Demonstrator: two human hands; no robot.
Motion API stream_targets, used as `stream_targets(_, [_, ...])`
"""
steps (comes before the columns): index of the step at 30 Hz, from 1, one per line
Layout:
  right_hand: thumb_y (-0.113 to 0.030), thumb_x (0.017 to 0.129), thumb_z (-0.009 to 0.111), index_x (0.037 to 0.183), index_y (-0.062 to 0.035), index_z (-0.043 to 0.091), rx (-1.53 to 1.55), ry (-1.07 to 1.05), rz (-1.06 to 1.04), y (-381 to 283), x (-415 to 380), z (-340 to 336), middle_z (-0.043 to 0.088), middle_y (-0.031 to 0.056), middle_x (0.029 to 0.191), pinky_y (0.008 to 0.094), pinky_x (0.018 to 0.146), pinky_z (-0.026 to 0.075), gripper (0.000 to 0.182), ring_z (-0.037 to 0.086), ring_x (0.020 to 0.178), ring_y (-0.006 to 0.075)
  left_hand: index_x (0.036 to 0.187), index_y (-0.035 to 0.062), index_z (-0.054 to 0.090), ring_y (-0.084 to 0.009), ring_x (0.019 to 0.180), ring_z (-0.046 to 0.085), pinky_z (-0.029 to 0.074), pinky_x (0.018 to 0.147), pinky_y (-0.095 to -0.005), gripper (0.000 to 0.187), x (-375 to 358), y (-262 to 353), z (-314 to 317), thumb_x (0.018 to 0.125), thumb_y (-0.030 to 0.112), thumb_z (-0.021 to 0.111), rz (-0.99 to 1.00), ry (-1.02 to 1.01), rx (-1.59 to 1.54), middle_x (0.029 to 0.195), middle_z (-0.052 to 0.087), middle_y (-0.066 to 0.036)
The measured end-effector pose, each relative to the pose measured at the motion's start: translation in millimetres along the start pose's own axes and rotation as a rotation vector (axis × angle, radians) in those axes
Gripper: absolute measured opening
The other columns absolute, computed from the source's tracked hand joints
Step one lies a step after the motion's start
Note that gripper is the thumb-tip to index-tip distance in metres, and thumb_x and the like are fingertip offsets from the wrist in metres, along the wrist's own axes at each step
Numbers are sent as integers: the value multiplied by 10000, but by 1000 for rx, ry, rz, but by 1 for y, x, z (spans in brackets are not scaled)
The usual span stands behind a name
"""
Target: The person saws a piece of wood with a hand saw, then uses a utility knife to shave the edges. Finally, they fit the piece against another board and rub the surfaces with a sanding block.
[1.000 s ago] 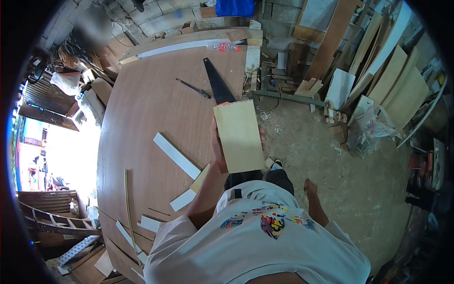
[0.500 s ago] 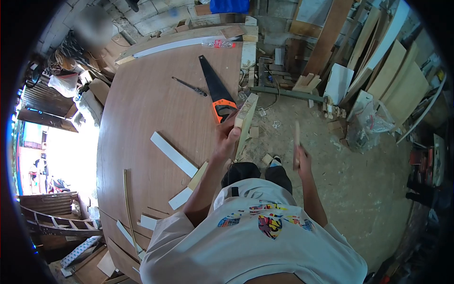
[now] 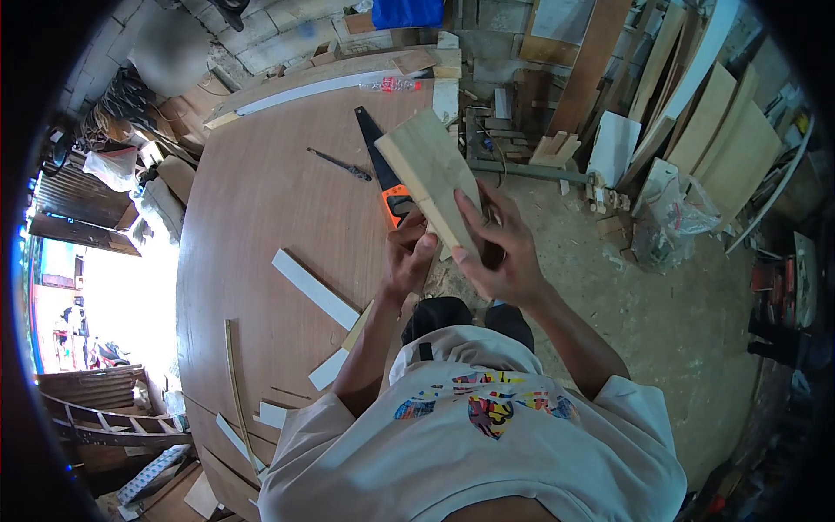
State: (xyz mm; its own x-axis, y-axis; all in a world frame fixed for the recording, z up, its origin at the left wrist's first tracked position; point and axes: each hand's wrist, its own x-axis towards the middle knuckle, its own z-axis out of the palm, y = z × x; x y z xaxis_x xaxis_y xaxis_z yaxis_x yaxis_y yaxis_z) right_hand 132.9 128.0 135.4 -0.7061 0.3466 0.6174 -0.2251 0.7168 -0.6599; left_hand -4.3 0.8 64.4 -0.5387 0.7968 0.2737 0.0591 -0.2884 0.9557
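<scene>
A pale wooden board (image 3: 428,170) is held up at an angle in front of me, over the table's right edge. My left hand (image 3: 409,252) is closed at its lower left side, with fingers bent in. On the right side my right hand (image 3: 500,248) grips the board, its thumb along the lower edge and fingers on the face. Behind the board, a handsaw (image 3: 391,183) with an orange handle lies on the brown table (image 3: 252,191). A screwdriver (image 3: 339,163) rests to the saw's left.
White-faced strips (image 3: 315,287) lie on the table to the left of my arm. A plastic bottle (image 3: 391,84) is at the table's far edge. Boards (image 3: 739,143) lean at the back right beside a clear plastic bag (image 3: 674,222). Wood scraps lie on the floor.
My right hand has moved left and up and now grips wood together with my left hand. The board's broad face is now turned toward me.
</scene>
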Motion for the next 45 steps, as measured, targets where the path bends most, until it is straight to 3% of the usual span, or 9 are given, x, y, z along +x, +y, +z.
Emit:
stream_targets(3, [-226,758,711,1291,-117,578,262,8,463,29,24,-4,488,276,1259,406,1005,380,559,493,1169,369,1213,-101,558,-267,1187,491,359,1002,-374,603,5,7,4,858,377,654,114,-61,23,1300,513,-204])
stream_targets(9, [-250,821,681,1277,-96,581,-58,-9,-25,18,26,-8,495,307,1229,385,912,446,491,540,1102,378,1215,-104,553,-249,1180,494,370,988,-361,625,21,13,-2,855,396,658,146,-87,64,1275,521,-181])
stream_targets(11, [-299,784,712,1279,-124,589,288,11,471,51,33,-4,451,300,1285,427,1016,369,540,462,1209,383,1210,-102,559,-251,1176,497,373,985,-360,617,22,11,-2,861,398,651,144,-114,154,1262,529,-180])
stream_targets(17, [-281,807,693,1285,-99,575,-121,-15,-25,29,30,-7,490,303,1216,375,915,445,525,502,1144,372,1199,-91,574,-245,1132,518,388,949,-354,639,25,6,-2,868,453,630,130,-86,58,1259,540,-167])
stream_targets(19, [-309,778,712,1288,-113,580,279,-2,468,52,39,-6,409,297,1310,442,1036,331,562,419,1223,387,1148,-100,599,-237,1134,513,386,950,-350,595,23,5,1,877,429,620,112,-101,57,1265,538,-169])
stream_targets(25, [-297,801,701,1248,-54,596,-226,-25,-108,35,30,-10,561,249,1103,330,780,500,519,556,1067,288,1077,-118,613,-219,1116,522,402,929,-345,513,18,-25,-19,885,357,606,-14,-53,81,1237,549,-173])
stream_targets(31, [-274,799,709,1286,-34,557,158,-3,669,101,21,-17,549,181,1151,260,772,477,564,617,911,151,1207,-64,529,-178,892,630,509,744,-294,733,4,-20,-7,915,602,430,-115,192,-272,1067,633,-139])
stream_targets(38, [-235,807,671,1290,-83,570,24,33,99,-12,21,-25,467,272,1260,398,979,389,516,502,1098,348,1104,-59,590,-185,899,621,503,755,-312,699,4,-25,-23,908,597,449,-223,14,-156,1064,629,-150])
stream_targets(45, [-289,757,729,1300,-116,565,49,-29,334,24,33,-12,357,283,1343,426,989,386,593,390,1210,375,1067,-77,609,-182,970,566,454,820,-326,734,6,-4,0,842,619,550,-34,95,11,1099,615,-125])
